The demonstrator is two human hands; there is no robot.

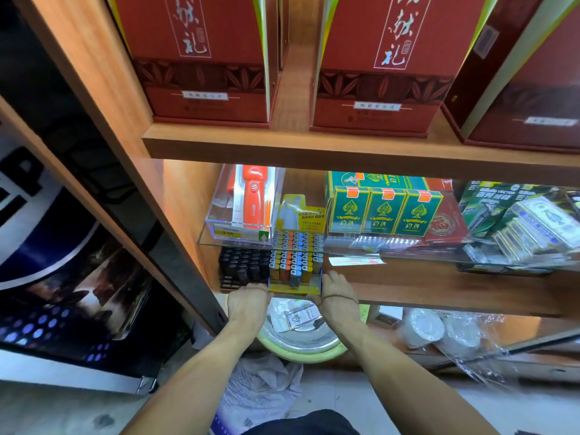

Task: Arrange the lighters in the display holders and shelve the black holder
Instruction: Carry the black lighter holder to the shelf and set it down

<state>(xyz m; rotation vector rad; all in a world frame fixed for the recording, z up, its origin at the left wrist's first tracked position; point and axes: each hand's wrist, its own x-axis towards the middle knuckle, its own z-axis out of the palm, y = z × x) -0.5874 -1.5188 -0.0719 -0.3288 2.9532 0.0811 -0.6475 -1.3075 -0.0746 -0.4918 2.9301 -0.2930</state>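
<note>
Three tiers of wooden shop shelving, viewed from above and close in. Far left, outside the shelving: dark glossy panel [62, 277] with rows of blue dots.

Top tier: tall red gift boxes [204, 58] with white brush lettering, standing side by side.

Beneath them, on a glass shelf [423, 257], left to right: clear box [241, 211] holding an orange gadget and fronted by a yellow price tag, then green card packs [384, 211] in a row of three, then razor packs [518, 221] heaped at the far right.

Below the glass, on the wooden shelf [439, 287], tucked into the left corner: black holder [243, 270], upright, filled with black lighters [248, 262] in tight rows. Just beside it on the right: yellow holder [295, 288], upright at the shelf's front edge, loaded with coloured lighters [295, 255] in yellow, orange, blue and grey columns.

Left hand [248, 304] gripping the yellow holder's front left corner, thumb at the lower edge, fingers hidden behind the hand. Right hand [335, 285] gripping the front right corner, fingers laid along the holder's side, thumb at the lower front edge, thin dark cord [342, 296] round the wrist.

Under the hands, on a lower level: round metal bowl [298, 342] with a pale green rim, holding small packets. On the floor in front: crumpled plastic bag [260, 387].
</note>
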